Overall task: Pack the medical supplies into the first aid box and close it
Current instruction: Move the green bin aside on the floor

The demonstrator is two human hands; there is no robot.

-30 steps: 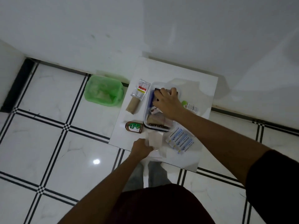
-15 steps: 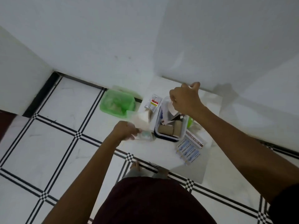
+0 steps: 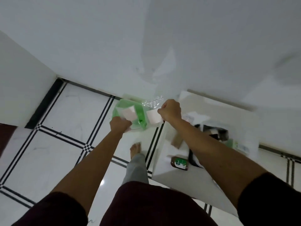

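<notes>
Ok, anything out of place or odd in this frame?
Yes. Both hands are off to the side of the table, over the green bin on the floor: left hand and right hand each grip a pale packet with clear wrapping. The box sits open and blurred, and the brown bottle lies on its side, unpacked.

Both hands were closed over the green bin [image 3: 140,119] on the floor. The left hand [image 3: 120,125] held a white pad [image 3: 129,113]. The right hand [image 3: 171,111] held another pad [image 3: 152,116] and clear wrap [image 3: 153,102]. A brown bottle [image 3: 179,163] lay near the table's [image 3: 187,178] front edge.
</notes>
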